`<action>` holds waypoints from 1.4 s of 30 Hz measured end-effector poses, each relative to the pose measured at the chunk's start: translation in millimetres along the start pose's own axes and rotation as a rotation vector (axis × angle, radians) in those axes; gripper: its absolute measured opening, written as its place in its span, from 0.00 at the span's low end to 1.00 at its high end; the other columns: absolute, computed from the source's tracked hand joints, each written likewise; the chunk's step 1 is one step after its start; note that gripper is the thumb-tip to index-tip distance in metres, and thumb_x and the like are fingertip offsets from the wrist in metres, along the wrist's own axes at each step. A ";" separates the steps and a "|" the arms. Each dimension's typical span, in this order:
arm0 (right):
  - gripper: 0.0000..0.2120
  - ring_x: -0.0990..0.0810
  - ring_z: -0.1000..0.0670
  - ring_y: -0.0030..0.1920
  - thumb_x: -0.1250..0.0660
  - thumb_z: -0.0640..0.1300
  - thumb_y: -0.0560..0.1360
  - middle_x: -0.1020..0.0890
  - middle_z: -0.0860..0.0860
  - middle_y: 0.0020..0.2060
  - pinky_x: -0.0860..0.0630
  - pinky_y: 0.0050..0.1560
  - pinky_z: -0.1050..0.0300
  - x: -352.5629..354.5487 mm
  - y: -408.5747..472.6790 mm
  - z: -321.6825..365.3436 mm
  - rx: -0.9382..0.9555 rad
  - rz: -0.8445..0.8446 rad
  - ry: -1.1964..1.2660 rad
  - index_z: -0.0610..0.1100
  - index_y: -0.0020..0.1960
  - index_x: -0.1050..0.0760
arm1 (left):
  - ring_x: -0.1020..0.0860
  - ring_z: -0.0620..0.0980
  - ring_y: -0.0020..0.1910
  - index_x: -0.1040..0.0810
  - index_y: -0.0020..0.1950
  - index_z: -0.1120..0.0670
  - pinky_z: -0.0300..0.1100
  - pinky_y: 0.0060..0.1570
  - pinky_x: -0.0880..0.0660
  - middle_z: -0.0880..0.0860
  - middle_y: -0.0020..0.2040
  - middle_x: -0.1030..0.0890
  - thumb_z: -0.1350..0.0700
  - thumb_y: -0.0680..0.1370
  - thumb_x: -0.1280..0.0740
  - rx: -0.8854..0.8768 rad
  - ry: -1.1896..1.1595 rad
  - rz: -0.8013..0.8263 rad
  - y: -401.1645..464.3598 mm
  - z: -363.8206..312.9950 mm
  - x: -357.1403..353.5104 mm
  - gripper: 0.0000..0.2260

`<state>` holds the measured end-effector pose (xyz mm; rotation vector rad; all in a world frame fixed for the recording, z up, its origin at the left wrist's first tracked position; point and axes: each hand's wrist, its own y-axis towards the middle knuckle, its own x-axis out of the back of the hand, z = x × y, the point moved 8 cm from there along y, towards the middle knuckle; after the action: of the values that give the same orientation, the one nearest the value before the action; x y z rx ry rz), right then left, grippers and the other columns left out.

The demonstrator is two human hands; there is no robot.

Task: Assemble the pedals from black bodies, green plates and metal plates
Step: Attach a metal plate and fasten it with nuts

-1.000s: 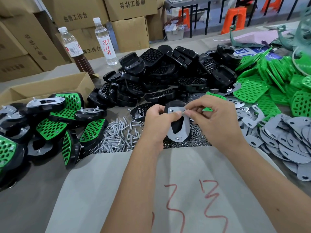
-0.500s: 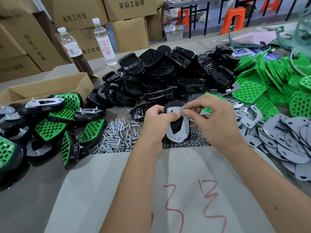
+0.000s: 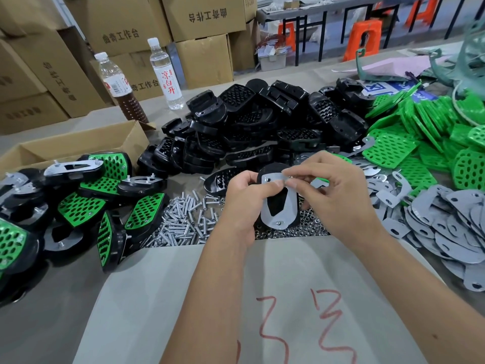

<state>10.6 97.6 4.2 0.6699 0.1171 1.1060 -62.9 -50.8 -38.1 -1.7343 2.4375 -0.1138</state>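
At frame centre the left hand (image 3: 242,198) grips a pedal (image 3: 278,203); right hand (image 3: 338,195) fingertips pinch at its metal plate's top. Finished pedals (image 3: 86,198) lie left; big heaps of bodies (image 3: 252,127), green plates (image 3: 425,132) and metal plates (image 3: 446,224) suggest much remains.

Both bare forearms reach forward from the bottom edge and converge at mid-frame. The left hand (image 3: 242,197) has its fingers curled, thumb pointing right, gripping the pedal (image 3: 278,203) by its left edge. The right hand (image 3: 338,191) is raised just beside it, back up, thumb and forefinger pinched together at the pedal's top, the other fingers loosely bent.
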 end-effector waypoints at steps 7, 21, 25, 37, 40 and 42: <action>0.04 0.19 0.48 0.40 0.20 0.38 0.73 0.19 0.50 0.41 0.19 0.28 0.58 2.8 -0.2 -5.3 -0.052 -0.021 0.054 0.44 0.46 0.13 | 0.17 0.52 0.40 0.24 0.46 0.56 0.46 0.40 0.23 0.51 0.39 0.16 0.63 0.76 0.26 0.006 0.005 0.029 -1.2 0.9 -1.9 0.07; 0.06 0.20 0.47 0.41 0.22 0.36 0.74 0.20 0.50 0.41 0.19 0.27 0.57 2.1 -1.4 -2.8 -0.067 0.017 0.066 0.46 0.47 0.14 | 0.18 0.53 0.40 0.24 0.46 0.56 0.48 0.43 0.23 0.52 0.39 0.16 0.61 0.73 0.24 0.013 -0.011 0.033 -1.8 0.7 -2.0 0.10; 0.06 0.20 0.49 0.41 0.24 0.35 0.76 0.21 0.50 0.43 0.20 0.28 0.59 -0.4 0.0 -2.6 -0.070 0.048 0.060 0.45 0.48 0.13 | 0.18 0.52 0.39 0.24 0.46 0.56 0.47 0.42 0.24 0.52 0.38 0.16 0.61 0.75 0.25 0.021 0.000 0.039 -0.9 1.1 -2.2 0.08; 0.08 0.21 0.49 0.39 0.24 0.35 0.75 0.20 0.48 0.43 0.18 0.31 0.54 0.6 2.6 -5.2 -0.132 0.236 0.221 0.46 0.48 0.11 | 0.18 0.52 0.38 0.22 0.53 0.59 0.44 0.40 0.23 0.53 0.40 0.16 0.63 0.77 0.26 0.086 0.004 0.129 -4.4 1.5 -3.7 0.08; 0.04 0.21 0.46 0.36 0.21 0.38 0.72 0.20 0.49 0.39 0.19 0.29 0.52 1.6 1.9 -6.6 -0.132 0.236 0.196 0.46 0.43 0.13 | 0.18 0.50 0.35 0.23 0.51 0.58 0.42 0.36 0.23 0.52 0.38 0.17 0.64 0.77 0.27 0.085 0.041 0.151 -5.6 0.8 -3.8 0.07; 0.04 0.20 0.43 0.35 0.19 0.42 0.70 0.20 0.50 0.38 0.19 0.28 0.51 3.0 1.4 -8.8 -0.144 0.208 0.172 0.46 0.41 0.14 | 0.18 0.49 0.34 0.23 0.49 0.58 0.42 0.36 0.23 0.51 0.37 0.17 0.65 0.76 0.27 0.088 0.049 0.142 -5.7 2.0 -3.1 0.07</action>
<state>7.3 104.4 -1.3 0.4647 0.1152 1.3589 -56.3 -49.7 -39.1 -1.5354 2.5400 -0.2462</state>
